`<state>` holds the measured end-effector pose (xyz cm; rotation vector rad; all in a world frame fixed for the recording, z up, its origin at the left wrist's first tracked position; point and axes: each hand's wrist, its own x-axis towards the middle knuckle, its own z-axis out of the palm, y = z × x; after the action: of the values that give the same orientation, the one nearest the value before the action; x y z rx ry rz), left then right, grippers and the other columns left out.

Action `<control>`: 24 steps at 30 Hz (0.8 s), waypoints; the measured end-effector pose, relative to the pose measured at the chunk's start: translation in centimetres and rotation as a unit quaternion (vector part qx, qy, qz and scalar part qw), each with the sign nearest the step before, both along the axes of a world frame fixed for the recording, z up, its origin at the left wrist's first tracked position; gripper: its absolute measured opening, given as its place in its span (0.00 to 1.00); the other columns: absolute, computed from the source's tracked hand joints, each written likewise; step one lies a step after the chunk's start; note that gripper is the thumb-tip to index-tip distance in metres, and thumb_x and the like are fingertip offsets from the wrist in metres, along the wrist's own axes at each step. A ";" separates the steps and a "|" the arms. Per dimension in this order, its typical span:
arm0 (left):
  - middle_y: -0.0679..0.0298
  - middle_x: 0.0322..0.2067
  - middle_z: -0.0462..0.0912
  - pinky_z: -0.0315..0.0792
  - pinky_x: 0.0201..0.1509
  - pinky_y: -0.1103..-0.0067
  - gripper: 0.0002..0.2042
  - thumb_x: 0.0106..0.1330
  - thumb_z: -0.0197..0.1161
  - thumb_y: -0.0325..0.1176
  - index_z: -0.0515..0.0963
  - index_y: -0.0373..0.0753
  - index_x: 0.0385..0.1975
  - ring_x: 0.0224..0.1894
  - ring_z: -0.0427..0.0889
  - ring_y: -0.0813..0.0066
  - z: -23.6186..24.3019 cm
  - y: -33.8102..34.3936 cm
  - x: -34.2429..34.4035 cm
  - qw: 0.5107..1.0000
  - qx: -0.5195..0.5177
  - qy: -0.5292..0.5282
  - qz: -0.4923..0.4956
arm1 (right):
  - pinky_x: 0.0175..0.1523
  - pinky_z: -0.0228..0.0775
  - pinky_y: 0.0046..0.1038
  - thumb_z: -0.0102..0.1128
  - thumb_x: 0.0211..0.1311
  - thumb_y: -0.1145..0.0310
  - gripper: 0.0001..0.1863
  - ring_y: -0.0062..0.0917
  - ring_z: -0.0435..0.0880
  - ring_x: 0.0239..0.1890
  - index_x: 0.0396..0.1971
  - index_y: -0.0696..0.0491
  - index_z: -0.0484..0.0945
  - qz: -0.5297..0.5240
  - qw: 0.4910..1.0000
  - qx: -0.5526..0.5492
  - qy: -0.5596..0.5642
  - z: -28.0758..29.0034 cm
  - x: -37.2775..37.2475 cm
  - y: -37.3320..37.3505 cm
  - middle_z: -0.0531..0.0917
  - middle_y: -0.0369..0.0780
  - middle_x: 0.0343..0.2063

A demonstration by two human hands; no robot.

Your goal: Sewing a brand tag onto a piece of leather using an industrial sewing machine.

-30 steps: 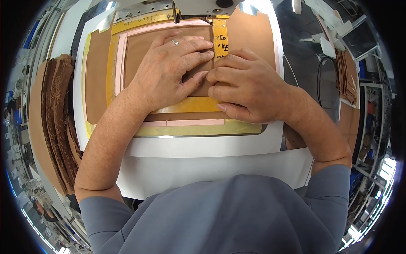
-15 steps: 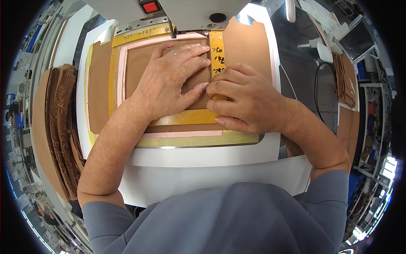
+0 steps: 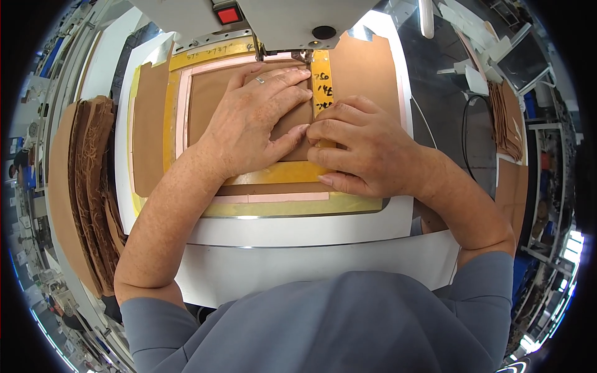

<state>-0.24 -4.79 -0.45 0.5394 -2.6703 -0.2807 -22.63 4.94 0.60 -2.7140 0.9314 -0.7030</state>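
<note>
My left hand (image 3: 258, 121) lies flat, fingers stretched out, on a brown fabric panel (image 3: 205, 99) inside a yellow template frame (image 3: 273, 173). Its fingertips reach the inner edge of the frame's right bar, and a ring shows on one finger. Against that same bar, my right hand (image 3: 367, 146) is closed, with its fingers curled in at the panel's edge and its thumb on the lower right corner. Whatever its fingertips may pinch is hidden beneath them. Pink strips line parts of the template. Just beyond my left fingertips is the sewing machine's needle area (image 3: 305, 56).
The grey machine head (image 3: 286, 25) with a red switch (image 3: 228, 13) overhangs the far side. A stack of brown fabric pieces (image 3: 93, 186) with frayed edges stands at the left. More brown pieces (image 3: 507, 121) hang at the right, beside a black cable (image 3: 466, 133).
</note>
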 end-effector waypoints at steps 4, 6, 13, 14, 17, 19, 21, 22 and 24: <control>0.61 0.64 0.76 0.56 0.73 0.60 0.24 0.58 0.66 0.36 0.77 0.42 0.57 0.68 0.72 0.63 0.2 -0.5 -0.3 1.000 0.001 0.002 0.000 | 0.60 0.69 0.37 0.71 0.52 0.61 0.14 0.30 0.78 0.51 0.36 0.48 0.79 -0.023 1.000 -0.013 0.007 0.2 0.0 -0.2 0.79 0.36 0.46; 0.62 0.64 0.76 0.57 0.72 0.60 0.24 0.58 0.67 0.36 0.77 0.42 0.57 0.68 0.72 0.63 0.3 -0.6 -0.4 1.000 -0.007 -0.002 0.000 | 0.60 0.69 0.37 0.71 0.52 0.60 0.15 0.30 0.78 0.52 0.37 0.49 0.80 -0.025 1.000 -0.015 0.005 0.2 -0.1 -0.3 0.79 0.36 0.46; 0.63 0.60 0.78 0.63 0.66 0.65 0.22 0.61 0.67 0.35 0.79 0.40 0.56 0.63 0.76 0.65 0.4 -0.8 -0.8 0.999 -0.043 -0.025 0.019 | 0.61 0.69 0.37 0.72 0.52 0.60 0.16 0.30 0.78 0.54 0.39 0.48 0.80 -0.030 0.999 -0.020 0.005 0.0 -0.5 -0.9 0.79 0.36 0.47; 0.65 0.61 0.78 0.64 0.63 0.66 0.24 0.59 0.68 0.33 0.78 0.41 0.58 0.63 0.76 0.66 0.3 -0.9 -0.8 0.998 -0.042 -0.031 0.022 | 0.61 0.69 0.37 0.72 0.52 0.60 0.16 0.30 0.78 0.54 0.39 0.48 0.80 -0.031 0.999 -0.021 0.004 0.0 -0.6 -1.0 0.79 0.36 0.47; 0.66 0.60 0.78 0.66 0.60 0.68 0.23 0.60 0.68 0.32 0.78 0.41 0.57 0.62 0.77 0.66 0.3 -1.0 -1.0 0.997 -0.061 -0.024 0.028 | 0.62 0.68 0.37 0.73 0.52 0.60 0.16 0.30 0.78 0.54 0.40 0.48 0.80 -0.036 0.999 -0.025 0.003 0.0 -0.6 -1.3 0.79 0.36 0.47; 0.66 0.60 0.79 0.67 0.59 0.68 0.21 0.61 0.68 0.32 0.79 0.40 0.56 0.61 0.77 0.66 0.2 -1.3 -1.2 0.997 -0.063 -0.022 0.028 | 0.62 0.69 0.37 0.73 0.52 0.59 0.17 0.30 0.78 0.54 0.40 0.48 0.80 -0.042 0.999 -0.032 0.011 0.0 -0.7 -1.5 0.80 0.36 0.47; 0.66 0.59 0.79 0.68 0.57 0.68 0.20 0.61 0.68 0.32 0.80 0.40 0.55 0.60 0.78 0.67 0.4 -1.2 -1.6 0.997 -0.065 -0.020 0.027 | 0.62 0.69 0.38 0.72 0.52 0.59 0.17 0.30 0.78 0.54 0.41 0.48 0.80 -0.048 0.998 -0.033 0.013 0.0 -0.9 -1.6 0.80 0.36 0.47; 0.66 0.56 0.81 0.69 0.56 0.69 0.18 0.61 0.69 0.32 0.82 0.39 0.51 0.57 0.80 0.68 0.7 -0.9 -1.9 0.996 -0.077 -0.015 0.039 | 0.61 0.69 0.38 0.72 0.52 0.59 0.17 0.30 0.78 0.55 0.41 0.48 0.80 -0.052 0.998 -0.034 0.016 -0.1 -1.0 -1.6 0.80 0.36 0.47; 0.67 0.54 0.82 0.70 0.55 0.71 0.15 0.61 0.69 0.31 0.84 0.39 0.48 0.54 0.82 0.69 0.7 -0.9 -2.1 0.994 -0.090 -0.013 0.053 | 0.61 0.69 0.38 0.72 0.52 0.59 0.17 0.30 0.78 0.55 0.41 0.48 0.81 -0.056 0.998 -0.039 0.012 -0.3 -1.0 -1.8 0.79 0.36 0.47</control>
<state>-2.31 -5.66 0.27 0.6275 -2.6457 -0.0011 -23.68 3.11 0.27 -2.7608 1.0919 -0.7450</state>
